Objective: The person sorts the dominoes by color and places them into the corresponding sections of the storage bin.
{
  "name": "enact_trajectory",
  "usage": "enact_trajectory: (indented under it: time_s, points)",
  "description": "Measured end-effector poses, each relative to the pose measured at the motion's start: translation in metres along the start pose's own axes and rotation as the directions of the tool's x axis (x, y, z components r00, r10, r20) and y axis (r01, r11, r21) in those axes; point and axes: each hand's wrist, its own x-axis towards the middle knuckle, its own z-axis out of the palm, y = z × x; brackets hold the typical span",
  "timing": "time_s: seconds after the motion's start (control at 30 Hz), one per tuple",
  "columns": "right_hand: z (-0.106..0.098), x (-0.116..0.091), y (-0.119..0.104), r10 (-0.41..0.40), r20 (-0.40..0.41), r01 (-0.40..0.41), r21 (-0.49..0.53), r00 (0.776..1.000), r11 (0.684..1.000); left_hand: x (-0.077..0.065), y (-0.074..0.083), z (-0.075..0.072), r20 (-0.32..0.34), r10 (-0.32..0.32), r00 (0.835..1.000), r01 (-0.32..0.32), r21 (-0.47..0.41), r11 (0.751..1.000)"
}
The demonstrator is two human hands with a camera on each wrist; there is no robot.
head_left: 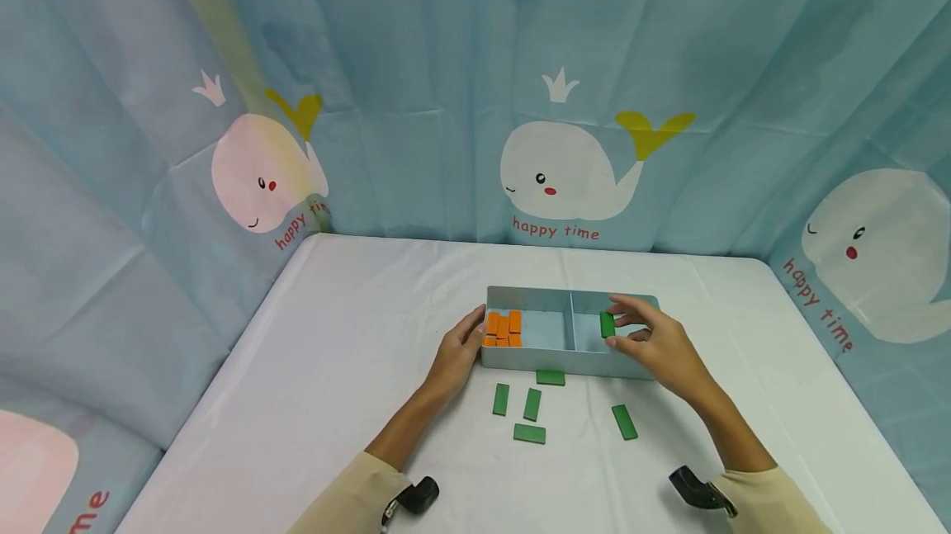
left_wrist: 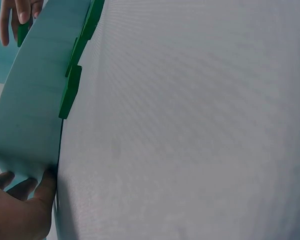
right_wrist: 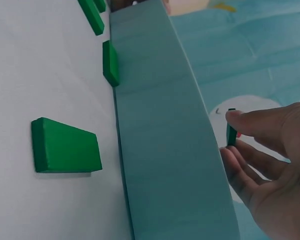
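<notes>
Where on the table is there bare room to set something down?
Bare: the table left of the left hand, and the strip between tray and curtain. Inside the tray, between orange blocks and divider. Crowded: in front of the tray, where green blocks lie.

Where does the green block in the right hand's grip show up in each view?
Head: the green block is right of centre, below mid-height, pinched in the right hand.
Left wrist: near the top left corner, partly hidden behind the box.
Right wrist: right of centre, between thumb and fingers.
Shared landmark: the box's long front wall, visible in all three.
</notes>
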Motion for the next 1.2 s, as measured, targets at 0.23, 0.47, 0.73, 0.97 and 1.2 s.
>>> enact_trajectory:
  time_s: [0.23,0.47,0.73,0.97,1.2]
  points:
    - [0.004,0.013,-0.001,0.022,0.026,-0.021,-0.037,0.999,0.999,0.001,0.000,-0.001,0.000,0.014,1.000,-0.014,-0.007,1.000]
    - [0.009,0.024,-0.001,0.034,0.055,-0.030,-0.070,0.998,0.997,0.001,0.001,-0.001,-0.003,0.007,1.000,-0.007,0.000,1.000]
    - [0.013,0.032,0.002,0.096,0.113,-0.093,-0.034,0.989,0.995,-0.001,0.000,-0.001,-0.009,-0.008,1.000,0.008,0.011,1.000]
    - [0.016,0.038,0.007,0.129,0.149,-0.123,-0.051,0.980,0.991,-0.001,-0.001,0.000,-0.003,0.005,1.000,-0.005,0.004,1.000]
    - [0.019,0.042,0.012,0.180,0.189,-0.168,-0.078,0.965,0.983,0.000,0.000,0.000,-0.004,0.011,1.000,-0.011,-0.006,1.000]
